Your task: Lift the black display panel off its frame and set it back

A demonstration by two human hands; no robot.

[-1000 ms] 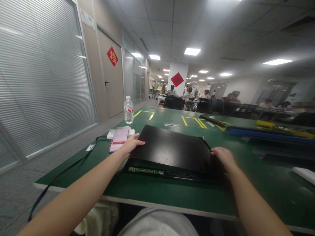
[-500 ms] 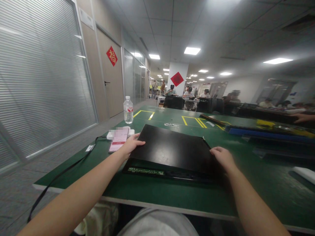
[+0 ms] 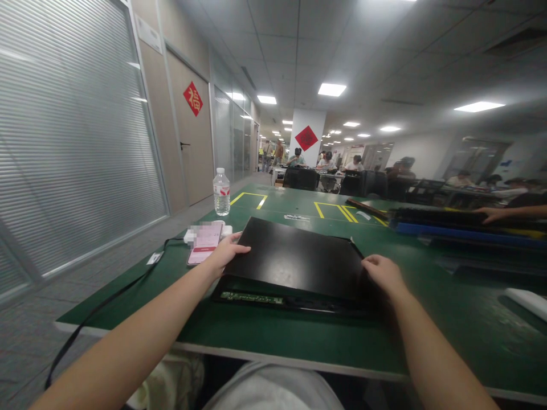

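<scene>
A thin black display panel (image 3: 294, 256) lies tilted in front of me, its near edge lifted off a dark base. Below that edge a strip of green circuit board (image 3: 252, 298) shows at the left of the base. My left hand (image 3: 227, 253) is closed on the panel's left edge, thumb on top and fingers beneath. At the right edge, my right hand (image 3: 383, 274) pinches the panel between thumb and bent fingers. What lies under most of the panel is hidden.
The green table (image 3: 239, 336) carries a phone (image 3: 204, 247) beside my left hand and a water bottle (image 3: 221, 193) behind it. Dark panels (image 3: 431, 219) are stacked at the right, with a co-worker's hand (image 3: 491, 214) on them. A white object (image 3: 526, 303) lies at far right.
At the right, a co-worker's hand has moved left and a dark panel now covers the yellow part of the stack. My hands and the black panel stay nearly still.
</scene>
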